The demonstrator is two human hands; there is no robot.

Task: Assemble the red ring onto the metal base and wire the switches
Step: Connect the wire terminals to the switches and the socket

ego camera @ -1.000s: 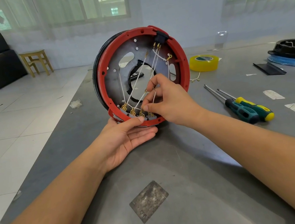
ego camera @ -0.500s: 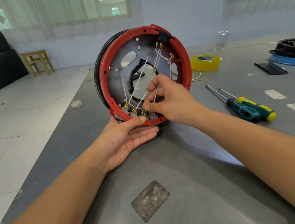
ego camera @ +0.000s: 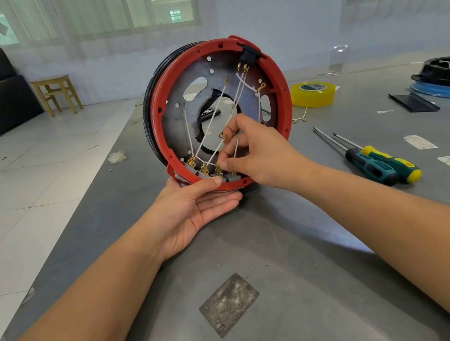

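Left hand (ego camera: 192, 212) cups the bottom of the red ring (ego camera: 278, 87) on its metal base (ego camera: 179, 124), propped upright. Right hand (ego camera: 262, 153) pinches a white wire (ego camera: 236, 148) just above the switches (ego camera: 212, 172).

I have just one camera, worn on the person's head. It looks forward and down over the grey table (ego camera: 292, 291). It sits close, so both arms reach in from the bottom. The picture is wide and bends at the edges.
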